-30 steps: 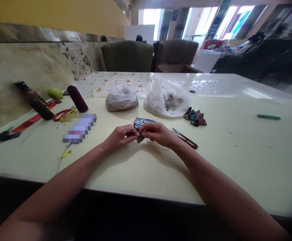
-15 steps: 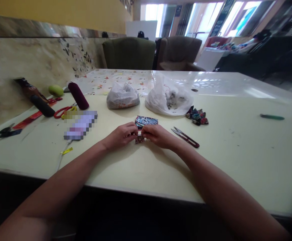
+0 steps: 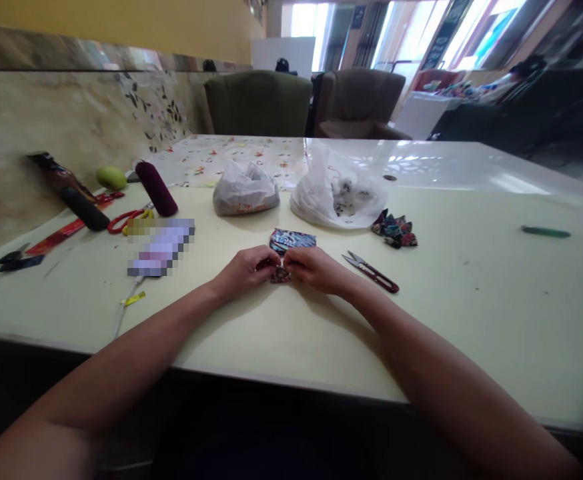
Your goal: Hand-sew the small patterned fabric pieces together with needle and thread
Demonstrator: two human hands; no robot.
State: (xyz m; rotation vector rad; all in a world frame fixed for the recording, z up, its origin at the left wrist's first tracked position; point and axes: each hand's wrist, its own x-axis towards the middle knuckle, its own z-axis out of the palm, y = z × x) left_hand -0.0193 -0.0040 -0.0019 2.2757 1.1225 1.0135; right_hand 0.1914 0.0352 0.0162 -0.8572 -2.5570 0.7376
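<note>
My left hand (image 3: 251, 270) and my right hand (image 3: 311, 269) meet at the middle of the table, fingertips pinched on a small patterned piece of fabric (image 3: 280, 275). The piece is reddish brown, and its upper part is hidden by my fingers. Just beyond my hands lies a stack of blue patterned fabric pieces (image 3: 294, 240). To the right of my right hand rest thread snips (image 3: 371, 272) with dark red handles, blades pointing away to the left. Farther back is a cluster of small dark folded fabric pieces (image 3: 395, 230).
Two white plastic bags (image 3: 245, 190) stand behind, the right bag (image 3: 316, 197) holding white stuffing. Leftward lie a phone (image 3: 164, 248) on a cable, red-handled scissors (image 3: 126, 221), a maroon thread spool (image 3: 156, 189) and a green apple (image 3: 112, 177). A green tool (image 3: 545, 231) lies far right.
My fingertips have shifted very slightly on the fabric piece, and my left hand sits a touch farther right. The view has tilted a little; the other things stay put.
</note>
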